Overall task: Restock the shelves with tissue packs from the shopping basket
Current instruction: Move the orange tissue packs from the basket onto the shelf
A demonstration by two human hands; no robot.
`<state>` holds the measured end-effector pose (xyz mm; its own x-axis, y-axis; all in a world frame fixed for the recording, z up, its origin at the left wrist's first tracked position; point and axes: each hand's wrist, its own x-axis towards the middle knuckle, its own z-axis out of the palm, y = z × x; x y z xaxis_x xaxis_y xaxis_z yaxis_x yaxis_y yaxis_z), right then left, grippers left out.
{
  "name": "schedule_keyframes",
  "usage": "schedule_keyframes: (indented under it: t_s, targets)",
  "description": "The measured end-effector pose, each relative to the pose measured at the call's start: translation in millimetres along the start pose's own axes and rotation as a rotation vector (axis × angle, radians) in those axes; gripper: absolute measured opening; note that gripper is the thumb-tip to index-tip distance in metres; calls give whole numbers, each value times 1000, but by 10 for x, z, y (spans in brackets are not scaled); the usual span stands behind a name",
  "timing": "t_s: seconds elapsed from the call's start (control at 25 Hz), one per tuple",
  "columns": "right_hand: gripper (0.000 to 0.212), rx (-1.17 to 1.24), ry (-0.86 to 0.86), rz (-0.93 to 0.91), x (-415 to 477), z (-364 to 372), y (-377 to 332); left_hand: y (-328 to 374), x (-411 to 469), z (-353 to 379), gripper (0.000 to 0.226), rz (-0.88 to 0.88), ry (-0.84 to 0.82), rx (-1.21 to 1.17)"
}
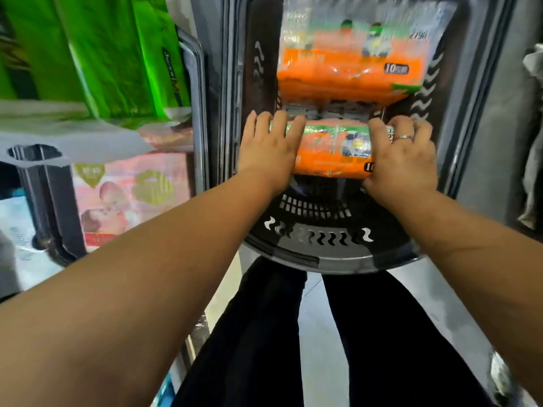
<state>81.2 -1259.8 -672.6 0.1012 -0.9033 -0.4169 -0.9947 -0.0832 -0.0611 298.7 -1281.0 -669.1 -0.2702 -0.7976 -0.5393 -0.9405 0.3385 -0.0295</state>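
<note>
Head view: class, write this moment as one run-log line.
stage: pickup; left hand: holds near orange pack; right hand: holds same pack; basket: far orange pack inside

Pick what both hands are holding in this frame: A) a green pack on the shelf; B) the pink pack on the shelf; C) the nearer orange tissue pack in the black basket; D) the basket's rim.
C: the left hand and right hand hold opposite ends of the nearer orange plastic-wrapped tissue pack inside the black plastic shopping basket.
</note>
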Motion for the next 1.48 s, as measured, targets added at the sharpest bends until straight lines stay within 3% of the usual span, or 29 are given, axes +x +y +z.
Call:
schedule_keyframes:
  t_s: [0.36, 0.52, 0.72, 0.92, 1.24, 1.48]
  targets:
    - [87, 11, 37, 15, -1249, -1417, -350, -202, -1407, -1037, 76, 81, 271, -50]
    - [81, 94, 221, -111, -1829, -2114, -484, -258, -2256, -1545, 76, 106, 404, -215]
    - [75, 256, 268, -262, -2345, -2830, -571, -377, -3158, -2087, 81, 65, 499, -361]
    - [88, 270, 132, -428, -2485, -3232, -604, -274, -3860, -2238, 97, -213, 446, -581]
    - [103, 369, -27, -861, -2720, -3776, -808, 288, -5051, -2157, 99, -602, 615, -1052]
    - [112, 610, -304, -897, -3054, -3912, -1330, 648, -5976, -2251, 88, -913, 709, -1339]
